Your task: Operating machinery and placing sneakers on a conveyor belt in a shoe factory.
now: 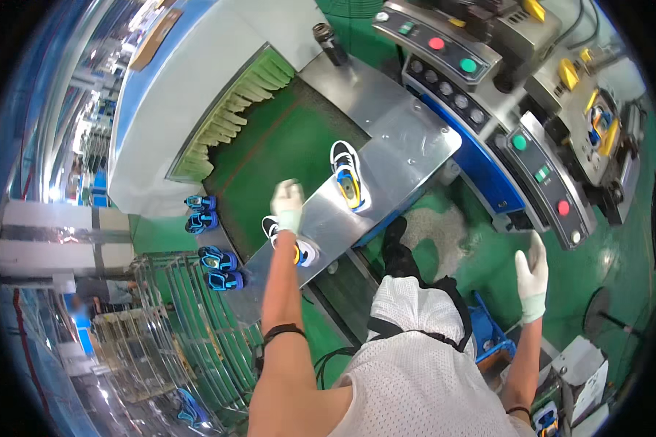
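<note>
My left hand (287,205), in a white glove, hangs over the metal bench. Its fingers look bent but are smeared by motion, so their grip is unclear. Behind its wrist a black-and-white sneaker (307,254) with yellow and blue inside lies on the bench, partly hidden by my forearm. A similar sneaker (346,178) rests farther right on the metal bench top (408,156). Off to the right, my gloved right hand (532,278) is held up with thumb and fingers apart and nothing in it, close to the machine's control panel.
Blue shoe uppers (220,268) stand at the bench's left end, beside a metal rack (197,328). Machines with a button panel (541,175) fill the right side. A dark bottle (329,44) stands at the far corner. A blue stool-like frame (488,328) is by my right side.
</note>
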Demonstrator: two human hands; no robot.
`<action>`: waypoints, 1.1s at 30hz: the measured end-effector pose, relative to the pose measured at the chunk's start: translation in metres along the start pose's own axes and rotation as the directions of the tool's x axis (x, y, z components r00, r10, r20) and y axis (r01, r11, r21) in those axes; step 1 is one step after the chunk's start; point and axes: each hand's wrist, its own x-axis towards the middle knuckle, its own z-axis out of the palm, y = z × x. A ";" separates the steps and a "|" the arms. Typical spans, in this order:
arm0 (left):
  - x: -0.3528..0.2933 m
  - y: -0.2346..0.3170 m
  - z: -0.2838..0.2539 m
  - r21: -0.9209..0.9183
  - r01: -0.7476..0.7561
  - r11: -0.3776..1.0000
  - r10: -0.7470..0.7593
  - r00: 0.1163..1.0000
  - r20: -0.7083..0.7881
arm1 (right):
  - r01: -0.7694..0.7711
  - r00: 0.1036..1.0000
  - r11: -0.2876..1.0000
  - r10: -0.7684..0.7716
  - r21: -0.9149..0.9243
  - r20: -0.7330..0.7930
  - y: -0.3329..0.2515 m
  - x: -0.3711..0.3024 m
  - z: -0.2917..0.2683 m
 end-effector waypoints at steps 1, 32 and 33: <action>0.016 -0.005 -0.038 0.213 -0.109 0.971 0.135 0.985 -0.109 | 0.011 0.999 1.000 -0.011 0.011 0.030 -0.004 0.012 0.016; 0.682 -0.613 -0.135 -0.653 -0.090 0.752 -0.200 0.913 -0.356 | 0.905 0.411 0.220 -0.236 -0.364 0.880 -0.027 0.343 0.849; 0.693 -0.633 -0.232 -0.667 -0.118 0.736 -0.181 0.914 -0.362 | 0.901 0.401 0.282 -0.255 -0.329 0.880 -0.031 0.326 0.857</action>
